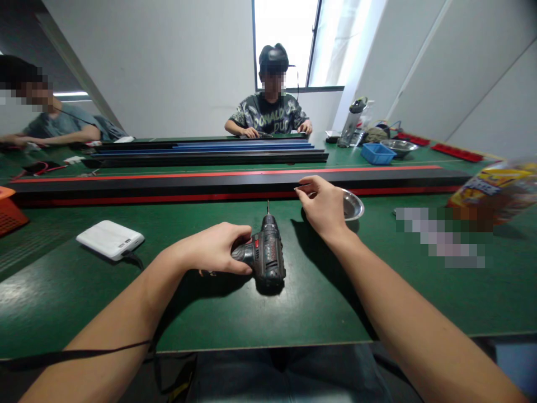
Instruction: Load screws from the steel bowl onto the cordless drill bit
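My left hand [216,246] is wrapped around the handle of a black cordless drill [271,254]. The drill lies on its side on the green table, its bit pointing away from me toward a long black bar with red edges [188,184]. My right hand [325,204] hovers close to the bar's near side, thumb and fingertips pinched together; whatever is between them is too small to make out. Behind and partly hidden by that hand is a shallow metal bowl [356,208].
A white power bank [109,239] with a cable lies at left, near an orange basket [12,212]. At right is a yellow snack bag [490,190]. Beyond the bar are long dark strips [210,157], a blue bin [377,154] and a bottle [351,123]. Two people sit across and left.
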Available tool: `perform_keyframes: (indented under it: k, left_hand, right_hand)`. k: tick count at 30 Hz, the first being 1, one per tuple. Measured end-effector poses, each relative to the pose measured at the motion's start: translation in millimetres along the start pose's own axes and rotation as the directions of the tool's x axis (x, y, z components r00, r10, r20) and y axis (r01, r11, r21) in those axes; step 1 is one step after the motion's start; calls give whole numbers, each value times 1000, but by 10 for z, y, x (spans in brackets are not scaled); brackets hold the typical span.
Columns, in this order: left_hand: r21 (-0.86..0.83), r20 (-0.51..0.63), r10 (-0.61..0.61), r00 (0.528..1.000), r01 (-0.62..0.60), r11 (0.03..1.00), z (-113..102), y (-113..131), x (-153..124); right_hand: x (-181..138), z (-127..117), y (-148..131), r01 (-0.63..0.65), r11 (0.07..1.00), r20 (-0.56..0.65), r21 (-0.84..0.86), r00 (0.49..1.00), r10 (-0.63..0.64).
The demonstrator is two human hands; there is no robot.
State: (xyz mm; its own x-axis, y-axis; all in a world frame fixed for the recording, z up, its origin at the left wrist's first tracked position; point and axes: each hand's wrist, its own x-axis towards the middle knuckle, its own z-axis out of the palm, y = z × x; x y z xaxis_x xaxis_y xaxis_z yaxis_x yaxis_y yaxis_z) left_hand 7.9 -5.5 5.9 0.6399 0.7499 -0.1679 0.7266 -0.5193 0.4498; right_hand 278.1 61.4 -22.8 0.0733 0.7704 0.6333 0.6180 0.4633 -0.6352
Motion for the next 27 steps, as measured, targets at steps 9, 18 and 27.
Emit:
perform_keyframes:
  k: [9,18,27]
  left_hand:
    - [-40,181,20,983,-12,999,-21,72,-35]
    - [1,208,-18,978,19,1000,-39,111,-37]
    - [-12,203,-31,979,34,999,-49,137,-47]
  right_hand:
    - [-241,383,0,31,987,108,159,993,-49]
    - [-221,542,107,37,998,185,51,982,-46]
    - [-214,553,155,36,999,234,-34,972,-27]
